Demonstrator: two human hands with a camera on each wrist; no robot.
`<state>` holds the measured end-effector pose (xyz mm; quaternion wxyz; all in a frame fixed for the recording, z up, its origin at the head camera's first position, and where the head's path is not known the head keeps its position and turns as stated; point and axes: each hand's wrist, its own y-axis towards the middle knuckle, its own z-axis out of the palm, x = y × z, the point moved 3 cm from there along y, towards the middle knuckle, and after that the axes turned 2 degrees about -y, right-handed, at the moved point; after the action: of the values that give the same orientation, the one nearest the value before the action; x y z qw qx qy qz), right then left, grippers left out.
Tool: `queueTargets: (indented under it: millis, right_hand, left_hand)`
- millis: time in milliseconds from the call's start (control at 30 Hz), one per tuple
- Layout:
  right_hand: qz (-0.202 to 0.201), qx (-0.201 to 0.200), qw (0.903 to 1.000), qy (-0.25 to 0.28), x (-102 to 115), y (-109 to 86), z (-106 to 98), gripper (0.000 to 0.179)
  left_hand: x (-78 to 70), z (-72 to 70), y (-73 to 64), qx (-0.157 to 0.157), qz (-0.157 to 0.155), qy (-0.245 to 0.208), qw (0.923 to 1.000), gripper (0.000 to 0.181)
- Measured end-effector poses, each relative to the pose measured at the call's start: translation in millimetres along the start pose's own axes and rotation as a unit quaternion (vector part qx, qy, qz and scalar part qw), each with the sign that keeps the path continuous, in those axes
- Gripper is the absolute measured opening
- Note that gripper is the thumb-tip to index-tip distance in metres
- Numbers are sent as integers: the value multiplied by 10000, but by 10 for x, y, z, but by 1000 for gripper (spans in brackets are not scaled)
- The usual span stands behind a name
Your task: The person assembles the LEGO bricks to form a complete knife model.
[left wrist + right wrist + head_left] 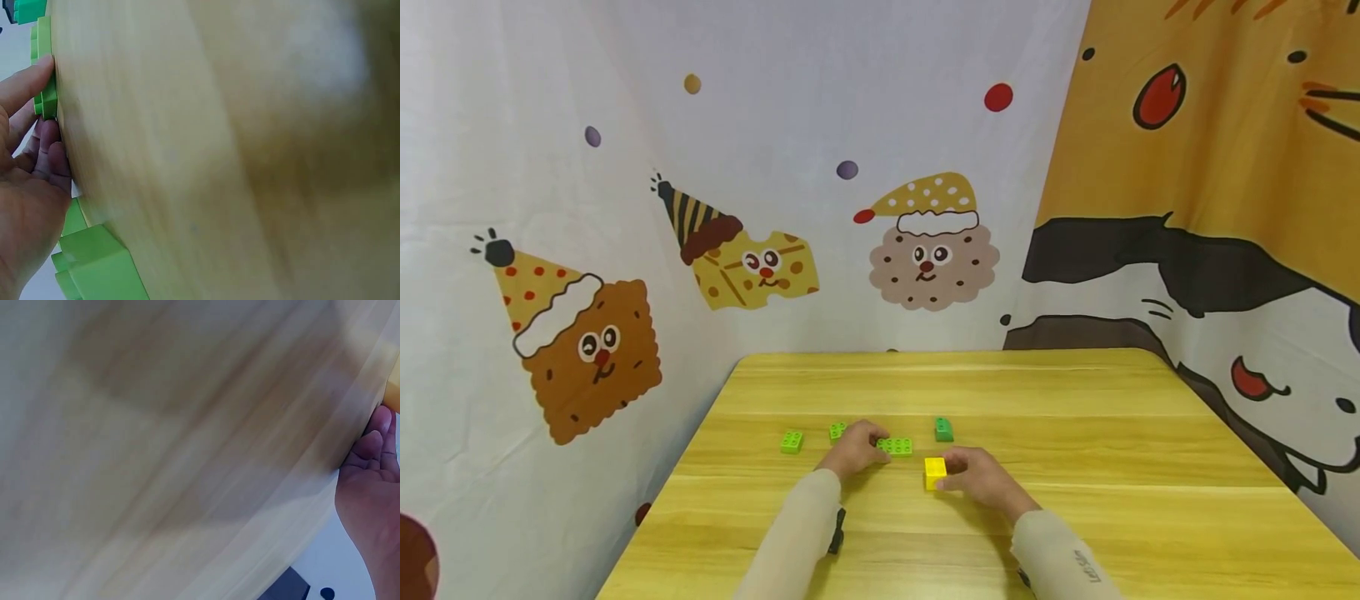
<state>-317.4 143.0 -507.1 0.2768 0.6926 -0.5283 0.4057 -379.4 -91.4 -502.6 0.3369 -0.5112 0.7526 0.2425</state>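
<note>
My left hand pinches the left end of a long, flat lime-green toy brick with studs on top. In the left wrist view the thumb lies over this flat brick and the fingers curl at its end, close to the tabletop. To its right, my right hand holds a yellow cube-like toy brick between thumb and fingers. Only an edge of the yellow brick shows in the right wrist view, by the curled fingers.
Behind the yellow brick stands a darker green brick with a curved side. Two small lime-green bricks, one at the left and one partly behind the left hand, sit on the wooden table. A printed cloth hangs beyond the table.
</note>
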Motion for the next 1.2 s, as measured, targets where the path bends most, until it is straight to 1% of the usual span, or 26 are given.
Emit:
queueTargets:
  millis: [200, 300, 400, 500, 600, 733, 867, 1100, 1200]
  right_hand:
    - [60, -46, 9996, 274, -29, -32, -29, 36]
    - [129, -98, 9990, 425, -27, -38, -22, 38]
    - [172, -135, 9987, 465, -15, -46, -18, 39]
    - [203, -148, 9986, 459, -3, -56, -21, 38]
    - [220, -171, 9986, 447, -4, -61, -28, 38]
    - [279, -177, 9983, 480, -27, -56, -26, 38]
    - [336, -205, 9980, 485, -50, -48, -18, 39]
    - [330, -247, 9979, 492, -64, -46, -15, 42]
    - [249, -200, 9982, 515, -62, -39, -9, 40]
  left_hand:
    - [-13, -22, 3, 14, -6, 57, 10000, 38]
    - [-13, -31, 13, 3, -85, 25, 10000, 37]
    - [-17, -43, 16, -2, -129, -140, 9998, 38]
    - [-18, -54, 11, 8, -187, -399, 9990, 36]
    - [-31, -74, 3, -9, -166, -591, 9981, 35]
    - [-68, -106, -3, -38, -53, -676, 9977, 38]
    - [-111, -125, -4, -22, -32, -767, 9970, 39]
    - [-175, -128, -9, 29, 65, -729, 9973, 41]
    - [-213, -116, -16, 84, 93, -681, 9976, 42]
